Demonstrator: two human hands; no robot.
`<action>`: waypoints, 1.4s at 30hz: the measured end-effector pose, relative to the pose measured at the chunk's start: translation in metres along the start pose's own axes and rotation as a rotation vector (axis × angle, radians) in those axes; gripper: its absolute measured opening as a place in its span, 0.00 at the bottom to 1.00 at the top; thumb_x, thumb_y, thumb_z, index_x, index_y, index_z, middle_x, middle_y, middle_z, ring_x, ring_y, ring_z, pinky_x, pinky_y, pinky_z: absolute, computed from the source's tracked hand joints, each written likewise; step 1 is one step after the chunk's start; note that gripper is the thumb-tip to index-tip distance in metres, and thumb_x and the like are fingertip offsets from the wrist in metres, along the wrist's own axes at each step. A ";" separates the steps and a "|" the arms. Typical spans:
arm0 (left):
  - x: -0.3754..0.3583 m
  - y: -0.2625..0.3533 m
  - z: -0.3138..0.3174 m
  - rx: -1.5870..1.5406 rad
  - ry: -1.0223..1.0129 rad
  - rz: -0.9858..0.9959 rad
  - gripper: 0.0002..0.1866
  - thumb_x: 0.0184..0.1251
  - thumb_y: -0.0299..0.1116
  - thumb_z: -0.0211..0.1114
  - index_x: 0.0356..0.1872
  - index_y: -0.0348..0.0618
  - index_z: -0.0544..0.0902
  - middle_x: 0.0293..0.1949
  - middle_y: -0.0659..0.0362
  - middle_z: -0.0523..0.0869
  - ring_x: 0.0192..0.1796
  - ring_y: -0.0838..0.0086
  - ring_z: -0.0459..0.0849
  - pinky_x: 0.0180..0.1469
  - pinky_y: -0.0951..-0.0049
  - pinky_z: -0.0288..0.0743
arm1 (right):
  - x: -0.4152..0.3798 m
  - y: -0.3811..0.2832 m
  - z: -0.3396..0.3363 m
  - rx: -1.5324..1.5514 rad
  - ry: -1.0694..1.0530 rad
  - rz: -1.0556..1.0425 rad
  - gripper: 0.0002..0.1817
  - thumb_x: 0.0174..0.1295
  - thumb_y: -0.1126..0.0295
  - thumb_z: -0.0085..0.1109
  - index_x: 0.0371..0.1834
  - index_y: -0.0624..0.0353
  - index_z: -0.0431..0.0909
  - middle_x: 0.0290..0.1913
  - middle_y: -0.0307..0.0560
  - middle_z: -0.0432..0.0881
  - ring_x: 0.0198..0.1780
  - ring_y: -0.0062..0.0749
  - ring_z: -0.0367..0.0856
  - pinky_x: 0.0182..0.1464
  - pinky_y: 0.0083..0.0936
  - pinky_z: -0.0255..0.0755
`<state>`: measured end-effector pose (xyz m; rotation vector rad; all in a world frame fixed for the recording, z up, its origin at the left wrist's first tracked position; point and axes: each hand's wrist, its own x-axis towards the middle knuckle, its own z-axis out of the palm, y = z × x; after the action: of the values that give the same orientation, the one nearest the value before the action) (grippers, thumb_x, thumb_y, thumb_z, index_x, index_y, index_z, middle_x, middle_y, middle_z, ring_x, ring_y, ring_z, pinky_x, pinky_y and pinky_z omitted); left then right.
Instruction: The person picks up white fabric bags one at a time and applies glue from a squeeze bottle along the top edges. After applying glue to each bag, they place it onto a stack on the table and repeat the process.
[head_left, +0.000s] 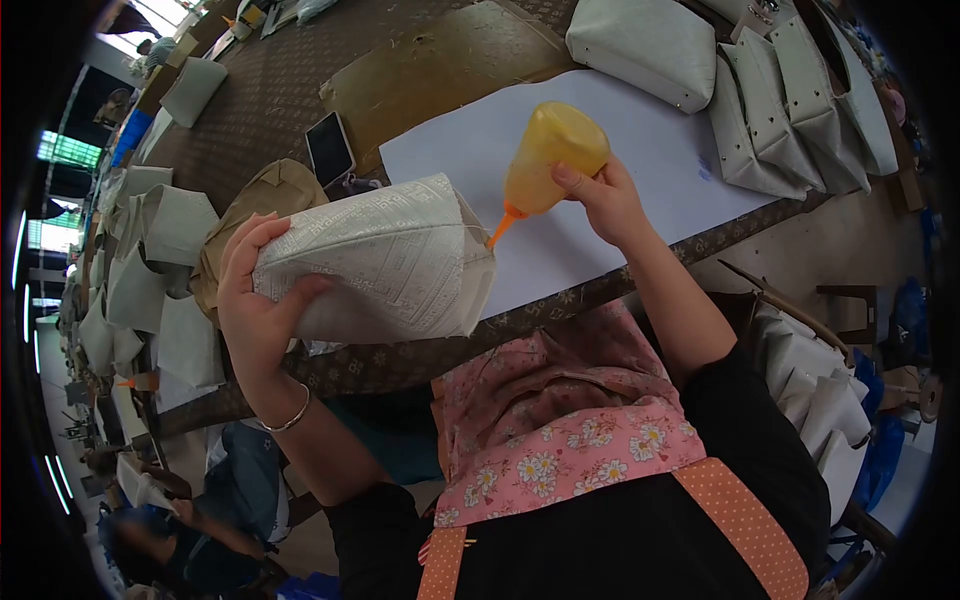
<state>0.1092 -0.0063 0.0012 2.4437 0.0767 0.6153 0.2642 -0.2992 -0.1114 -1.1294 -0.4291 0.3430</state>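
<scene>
My left hand [262, 285] is closed around the far end of a white patterned bag piece [385, 255], thumb on its near side and fingers over the top. The piece is tilted on its side, its open edge facing right. In my right hand [600, 200] is a yellow squeeze bottle [555, 150], held tipped downward. Its orange nozzle [505, 228] points at the open edge of the bag piece, and the tip is at or very near that edge. Whether glue is coming out cannot be seen.
White paper [450, 140] covers part of the patterned tabletop. A phone [330, 150] lies beside a brown board [430, 75]. Finished-looking white bags [650, 50] stand at the back right; more white pieces [180, 225] crowd the left. A co-worker [190, 530] sits at lower left.
</scene>
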 end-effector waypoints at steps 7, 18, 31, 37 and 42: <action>0.002 0.003 0.003 -0.002 -0.014 0.011 0.30 0.29 0.29 0.76 0.44 0.40 0.79 0.52 0.54 0.75 0.56 0.65 0.73 0.57 0.67 0.66 | -0.013 0.006 -0.002 0.072 0.160 0.089 0.25 0.59 0.63 0.58 0.56 0.62 0.63 0.48 0.46 0.75 0.47 0.33 0.78 0.47 0.32 0.75; 0.002 0.003 0.005 0.032 -0.025 0.052 0.30 0.30 0.30 0.77 0.44 0.40 0.79 0.52 0.54 0.75 0.54 0.65 0.74 0.55 0.68 0.68 | -0.036 0.017 -0.005 0.069 0.127 -0.007 0.24 0.59 0.66 0.58 0.56 0.63 0.64 0.50 0.46 0.74 0.49 0.32 0.76 0.48 0.31 0.74; -0.003 0.008 0.005 0.050 -0.017 0.076 0.30 0.29 0.31 0.77 0.44 0.40 0.79 0.51 0.55 0.75 0.55 0.63 0.74 0.56 0.66 0.67 | -0.088 0.041 0.000 0.243 0.347 0.101 0.21 0.62 0.62 0.53 0.55 0.61 0.65 0.50 0.46 0.73 0.52 0.36 0.74 0.51 0.37 0.73; -0.023 0.003 0.003 0.037 0.131 0.125 0.27 0.29 0.32 0.77 0.39 0.40 0.79 0.49 0.55 0.76 0.56 0.59 0.73 0.56 0.63 0.67 | -0.103 0.029 0.002 0.503 0.265 0.245 0.28 0.61 0.53 0.52 0.59 0.58 0.60 0.57 0.48 0.67 0.60 0.40 0.67 0.57 0.40 0.68; -0.072 0.005 0.036 0.100 0.331 0.325 0.23 0.34 0.31 0.76 0.34 0.44 0.73 0.52 0.54 0.73 0.58 0.54 0.69 0.58 0.58 0.64 | -0.096 0.009 -0.028 0.736 0.147 0.139 0.32 0.57 0.51 0.56 0.60 0.56 0.59 0.59 0.48 0.65 0.63 0.41 0.64 0.62 0.40 0.63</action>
<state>0.0604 -0.0443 -0.0504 2.4450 -0.1638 1.1818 0.1946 -0.3634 -0.1447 -0.4579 -0.0704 0.4853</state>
